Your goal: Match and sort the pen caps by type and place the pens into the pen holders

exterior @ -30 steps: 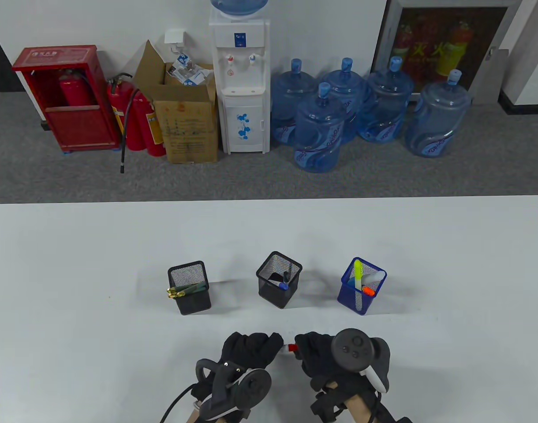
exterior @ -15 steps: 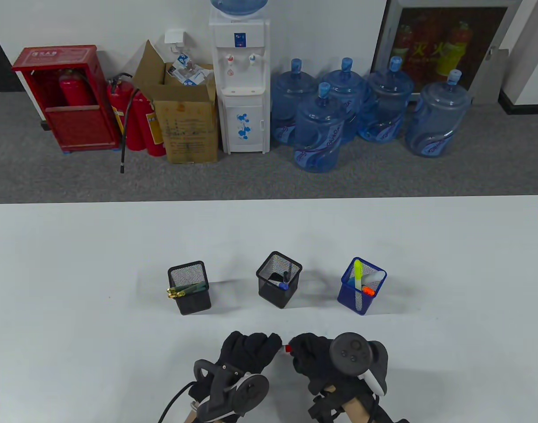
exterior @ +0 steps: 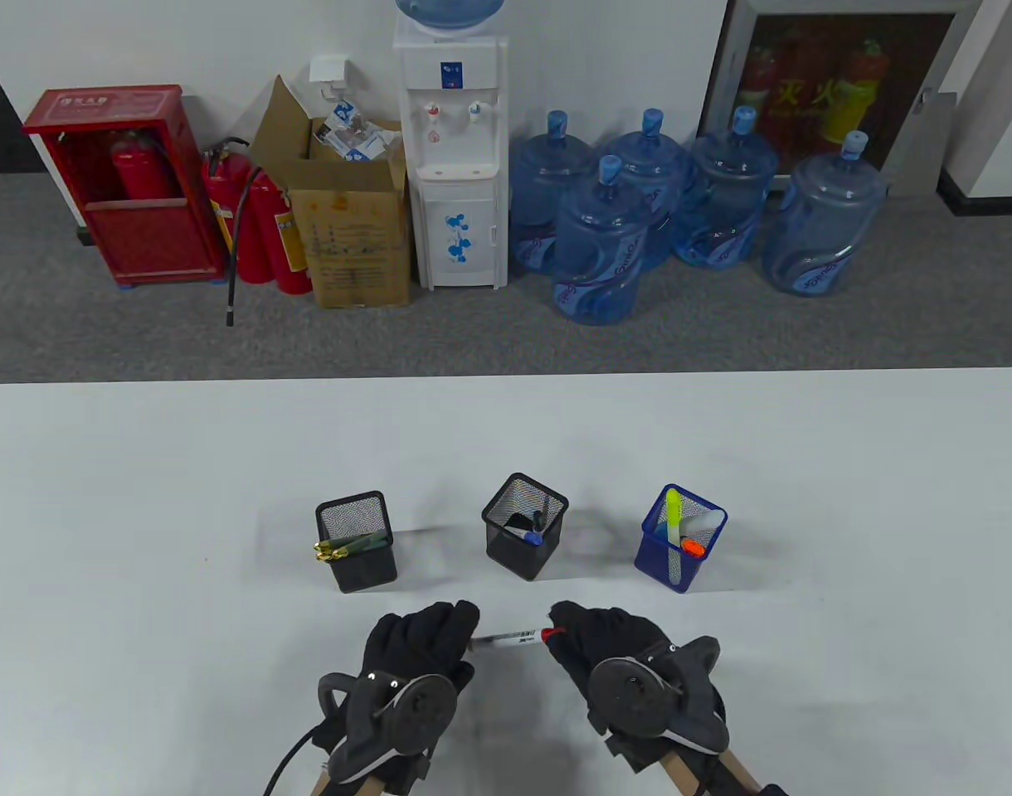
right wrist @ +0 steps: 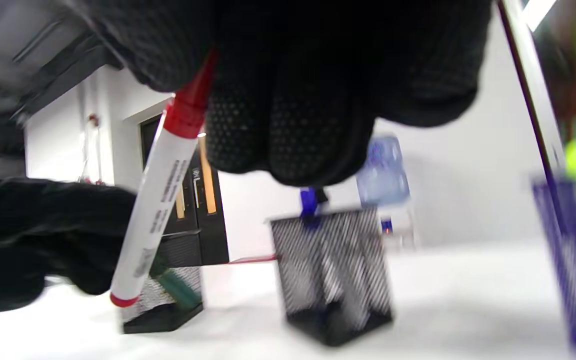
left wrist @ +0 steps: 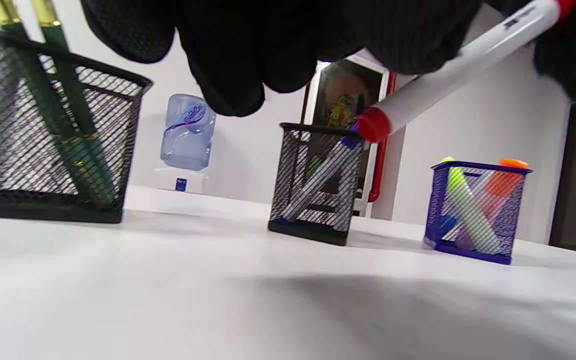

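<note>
A white marker pen with a red cap hangs level just above the table between my hands. My right hand grips its capped end; the right wrist view shows the red cap running up into the curled fingers. The pen's other end, ringed in red, is free. My left hand hangs beside that end, its fingers loosely curled above the barrel and not around it. Behind stand three mesh holders: a left black one with green pens, a middle black one with blue-capped white pens, and a blue one with highlighters.
The holders stand in a row across the middle of the white table, just beyond my hands. On the floor past the far edge are water bottles, a water dispenser and fire extinguishers.
The hands were pressed together around the pen's red end. They have drawn apart, the left moving left and off the pen, so the white barrel now shows between them.
</note>
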A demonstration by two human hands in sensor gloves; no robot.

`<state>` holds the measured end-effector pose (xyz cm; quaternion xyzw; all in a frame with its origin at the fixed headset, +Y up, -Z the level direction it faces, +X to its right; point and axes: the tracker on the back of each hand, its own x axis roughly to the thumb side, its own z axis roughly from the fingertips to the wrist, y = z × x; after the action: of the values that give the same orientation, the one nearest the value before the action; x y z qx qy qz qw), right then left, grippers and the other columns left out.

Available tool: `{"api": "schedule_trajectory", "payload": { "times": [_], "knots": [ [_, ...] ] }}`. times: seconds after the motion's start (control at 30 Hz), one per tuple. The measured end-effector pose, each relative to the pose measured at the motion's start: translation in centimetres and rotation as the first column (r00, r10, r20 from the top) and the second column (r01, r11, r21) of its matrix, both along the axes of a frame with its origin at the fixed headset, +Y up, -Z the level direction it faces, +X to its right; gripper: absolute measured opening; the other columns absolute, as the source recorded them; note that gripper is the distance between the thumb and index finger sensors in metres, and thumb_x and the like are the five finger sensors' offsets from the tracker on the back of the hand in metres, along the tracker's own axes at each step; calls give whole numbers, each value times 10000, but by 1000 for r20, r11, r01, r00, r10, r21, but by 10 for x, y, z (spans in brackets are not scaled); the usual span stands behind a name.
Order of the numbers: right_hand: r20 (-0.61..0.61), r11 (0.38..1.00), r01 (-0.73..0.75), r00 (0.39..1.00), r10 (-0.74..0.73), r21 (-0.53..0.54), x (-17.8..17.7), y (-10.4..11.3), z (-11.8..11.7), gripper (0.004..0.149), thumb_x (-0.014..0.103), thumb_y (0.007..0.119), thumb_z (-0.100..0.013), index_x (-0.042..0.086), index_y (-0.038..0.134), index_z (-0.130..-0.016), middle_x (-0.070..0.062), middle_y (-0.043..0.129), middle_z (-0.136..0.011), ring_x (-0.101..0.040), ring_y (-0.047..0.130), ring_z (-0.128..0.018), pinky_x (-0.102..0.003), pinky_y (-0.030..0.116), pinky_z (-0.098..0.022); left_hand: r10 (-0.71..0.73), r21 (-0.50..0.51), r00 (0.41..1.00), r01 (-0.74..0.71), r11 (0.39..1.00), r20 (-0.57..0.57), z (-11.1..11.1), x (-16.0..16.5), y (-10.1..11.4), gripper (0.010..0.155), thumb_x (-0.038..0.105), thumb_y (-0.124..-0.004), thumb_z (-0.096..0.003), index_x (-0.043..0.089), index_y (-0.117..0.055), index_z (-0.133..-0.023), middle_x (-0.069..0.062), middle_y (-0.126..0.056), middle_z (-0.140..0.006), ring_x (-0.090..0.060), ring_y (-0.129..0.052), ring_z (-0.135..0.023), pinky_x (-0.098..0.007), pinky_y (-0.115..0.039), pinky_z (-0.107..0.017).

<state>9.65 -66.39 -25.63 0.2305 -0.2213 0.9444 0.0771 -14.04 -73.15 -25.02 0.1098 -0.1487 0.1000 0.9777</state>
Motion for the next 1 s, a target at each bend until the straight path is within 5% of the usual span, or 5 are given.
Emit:
{"api": "schedule_trajectory", "payload": {
  "times": [0.2,0.33,0.6,1.0],
  "knots": [
    [46,986,-94,995,89,136,-9,56,-28,505,389,739,-425,146,791,-865,7,986,-655,-154,1041,-494,-368,929,-405,-66,-14,998,66,998,-3,-1,2,-4,663,422,-730,-410,320,-598,-1052,-31,-734,-1064,-296,-906,-902,-617,-634,-754],
    [95,978,-157,985,145,135,-24,69,-52,501,386,743,-426,162,790,-872,11,984,-662,-154,1038,-502,-374,926,-418,-95,-27,995,95,995,0,0,4,-5,656,425,-729,-409,324,-614,-1047,-30,-745,-1059,-291,-915,-889,-617,-639,-751],
    [166,925,-372,920,355,83,-63,59,-99,482,408,744,-416,256,806,-869,54,987,-653,-122,1038,-496,-365,929,-442,-120,-60,993,120,991,0,-1,4,-8,652,429,-727,-408,329,-621,-1043,-26,-755,-1053,-286,-922,-877,-620,-644,-745],
    [198,889,-458,870,452,-12,-79,25,-122,553,460,732,-406,232,781,-907,52,976,-700,-137,1034,-543,-385,917,-477,-135,-69,991,135,988,-2,-1,5,-6,666,435,-727,-407,333,-600,-1052,-23,-745,-1061,-282,-918,-878,-622,-641,-746]
  ]
}}
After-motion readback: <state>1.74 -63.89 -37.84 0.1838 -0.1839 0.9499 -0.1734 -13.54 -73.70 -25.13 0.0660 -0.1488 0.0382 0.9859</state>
